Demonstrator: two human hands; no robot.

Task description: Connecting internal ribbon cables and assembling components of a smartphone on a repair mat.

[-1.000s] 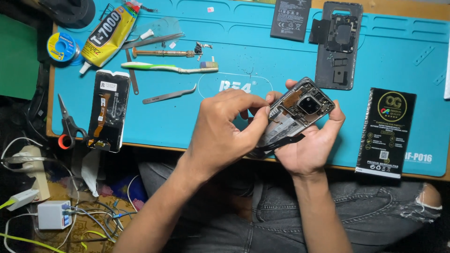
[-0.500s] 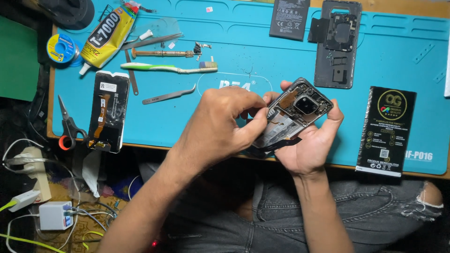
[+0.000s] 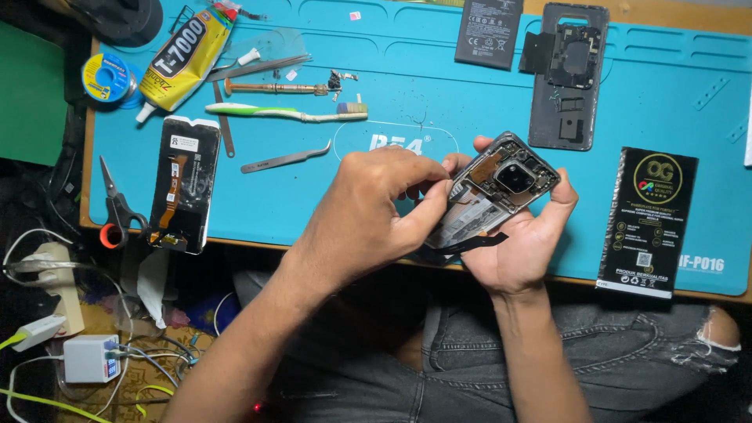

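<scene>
The left hand [image 3: 368, 215] is pinching inside the opened grey phone frame [image 3: 493, 192], which the right hand [image 3: 521, 243] is cradling; its dark back cover [image 3: 568, 74] and black battery [image 3: 489, 30] are already lying off at twelve o'clock, while reassembly is still waiting.

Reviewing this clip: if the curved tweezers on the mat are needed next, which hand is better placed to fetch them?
Probably the left. The left hand only pinches at the opened phone with its fingertips, and the tweezers lie on its side of the blue mat. The right hand cradles the phone from beneath.
</scene>
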